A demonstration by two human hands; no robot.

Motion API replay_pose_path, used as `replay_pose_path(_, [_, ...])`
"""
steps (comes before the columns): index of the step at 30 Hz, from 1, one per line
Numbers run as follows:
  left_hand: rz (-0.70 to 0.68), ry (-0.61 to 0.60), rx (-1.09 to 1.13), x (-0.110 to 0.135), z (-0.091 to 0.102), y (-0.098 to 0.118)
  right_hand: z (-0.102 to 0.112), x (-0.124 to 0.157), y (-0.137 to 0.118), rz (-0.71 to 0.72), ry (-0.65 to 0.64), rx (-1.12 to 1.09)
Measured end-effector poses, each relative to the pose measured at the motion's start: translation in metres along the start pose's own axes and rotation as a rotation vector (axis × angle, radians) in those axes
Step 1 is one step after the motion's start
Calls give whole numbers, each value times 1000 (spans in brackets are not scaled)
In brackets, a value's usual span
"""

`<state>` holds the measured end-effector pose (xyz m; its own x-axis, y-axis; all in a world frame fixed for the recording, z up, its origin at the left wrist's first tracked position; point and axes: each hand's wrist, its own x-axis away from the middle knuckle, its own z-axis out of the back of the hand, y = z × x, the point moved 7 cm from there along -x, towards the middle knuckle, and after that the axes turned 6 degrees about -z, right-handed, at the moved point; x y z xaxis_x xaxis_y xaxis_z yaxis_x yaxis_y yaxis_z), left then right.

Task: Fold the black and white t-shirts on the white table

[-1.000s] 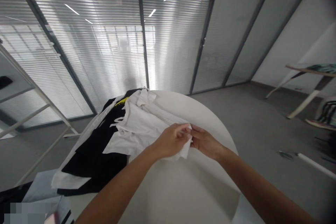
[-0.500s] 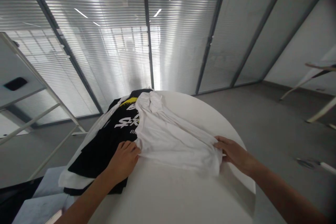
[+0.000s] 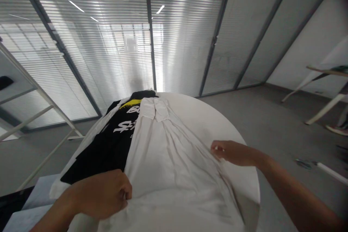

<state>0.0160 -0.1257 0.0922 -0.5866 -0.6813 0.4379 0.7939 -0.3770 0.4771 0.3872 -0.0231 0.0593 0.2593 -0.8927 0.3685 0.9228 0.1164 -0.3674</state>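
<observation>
A white shirt [image 3: 160, 159] lies lengthwise on a round white table [image 3: 206, 116], creased along its length, its near part reaching the bottom of the view. My left hand [image 3: 106, 192] is closed in a pinch on the shirt's left edge, close to me. Farther off, my right hand [image 3: 230, 152] has curled fingers pinching the right edge. Left of the white shirt, and partly under it, is a black T-shirt [image 3: 100, 152] with white lettering and a yellow band [image 3: 132, 103]. More white cloth shows along the black one's outer edge.
A whiteboard on a white metal frame [image 3: 49, 103] stands at the left. Grey-blue cloth-like items [image 3: 35, 192] lie low at the left. Behind the table is a glass wall with blinds [image 3: 119, 54]. Another table with pale legs [image 3: 326, 108] is at the right.
The shirt's near part has been drawn toward me and now lies longer and wider. My left hand moved nearer and left; my right hand shifted slightly left. The view turned a little right.
</observation>
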Motion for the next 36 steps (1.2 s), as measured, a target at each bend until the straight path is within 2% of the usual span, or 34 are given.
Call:
replay_pose_path(2, [5,-49,50,-6,10,-4,12,-21,-19,28,120,14])
replay_pose_path(3, [-1,-16,57,-14,19,-7,16,-34,-29,32,191,27])
replay_pose_path(5, [-58,175,14,-39,44,-14,18,-58,-55,66,323,94])
replay_pose_path(7, [-104,436,-102,-69,68,-24,15,-82,-81,77,454,200])
replay_pose_path(8, [-109,540,-190,-85,76,-30,12,-92,-93,93,499,260])
replay_pose_path(11, [-34,693,-446,-127,79,-50,-3,-119,-115,116,544,366])
replay_pose_path(13, [25,721,-539,-144,72,-62,-11,-130,-116,97,535,398])
replay_pose_path(15, [61,737,-561,-149,62,-70,-18,-133,-111,73,533,427])
replay_pose_path(18, [61,743,-555,-145,50,-75,-21,-125,-95,27,565,466])
replay_pose_path(21, [32,703,-534,-140,46,-76,-16,-113,-76,-21,571,475])
replay_pose_path(25, [43,645,-493,-143,63,-73,2,-112,-52,-180,479,419])
replay_pose_path(28, [81,656,-485,-155,85,-69,21,-122,-50,-312,422,352])
replay_pose_path(30, [89,698,-511,-168,99,-65,34,-134,-60,-357,443,311])
replay_pose_path(32, [83,747,-552,-183,109,-61,44,-148,-76,-366,520,257])
replay_pose_path(34, [76,781,-581,-200,115,-60,46,-165,-93,-331,573,203])
replay_pose_path(36, [84,787,-593,-217,119,-61,40,-184,-106,-286,572,168])
